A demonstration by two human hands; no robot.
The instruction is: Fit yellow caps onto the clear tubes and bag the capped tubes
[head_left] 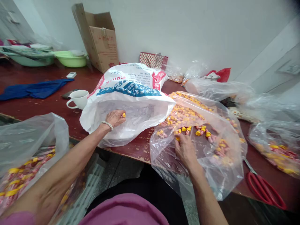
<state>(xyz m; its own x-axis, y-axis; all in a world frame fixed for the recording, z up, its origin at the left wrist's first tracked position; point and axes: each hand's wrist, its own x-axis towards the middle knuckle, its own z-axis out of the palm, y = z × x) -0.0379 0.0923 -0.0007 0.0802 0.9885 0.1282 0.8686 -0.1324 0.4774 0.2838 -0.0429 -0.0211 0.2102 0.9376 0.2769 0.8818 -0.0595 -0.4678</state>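
A white printed sack (131, 78) lies on the dark red table with its mouth facing me. My left hand (116, 118), with a beaded bracelet at the wrist, is at the sack's mouth, its fingers closed on a small yellow-capped piece (123, 115). To the right, a clear plastic bag (164, 153) lies open, with many yellow-capped pink pieces (185, 114) in it. My right hand (185, 148) reaches into this bag, fingertips closed on a yellow-capped piece (178, 137).
A white cup (79, 99) stands left of the sack, near a blue cloth (35, 89). Behind are a cardboard box (104, 47) and a green basin (71, 59). Red-handled scissors (264, 189) lie at the right edge. Another filled bag (35, 131) is at lower left.
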